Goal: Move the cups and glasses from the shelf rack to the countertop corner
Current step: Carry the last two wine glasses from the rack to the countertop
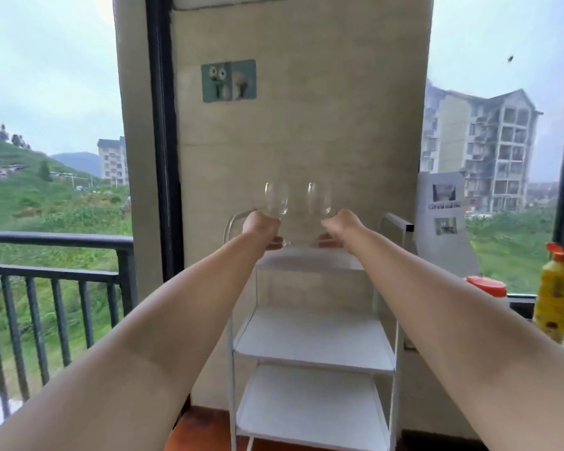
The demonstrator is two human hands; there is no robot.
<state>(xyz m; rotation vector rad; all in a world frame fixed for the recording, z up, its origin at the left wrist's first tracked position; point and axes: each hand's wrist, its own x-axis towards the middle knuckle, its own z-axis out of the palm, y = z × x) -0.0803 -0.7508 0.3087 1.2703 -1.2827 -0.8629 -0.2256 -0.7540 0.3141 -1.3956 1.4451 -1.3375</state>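
Two clear stemmed glasses stand upright over the top tier of a white shelf rack (313, 340). My left hand (262, 227) is closed around the stem of the left glass (276, 198). My right hand (341, 224) is closed around the stem of the right glass (319, 197). Both bowls rise above my fists, side by side and a little apart. The feet of the glasses are partly hidden under my fingers, so I cannot tell whether they touch the top shelf. The two lower tiers of the rack hold nothing.
A beige wall pillar with a small sticker (228, 80) stands right behind the rack. At the right are a yellow bottle with an orange cap (554, 294), a red-lidded jar (486, 286) and a grey card stand (442, 209). A black balcony railing (52, 271) runs at the left.
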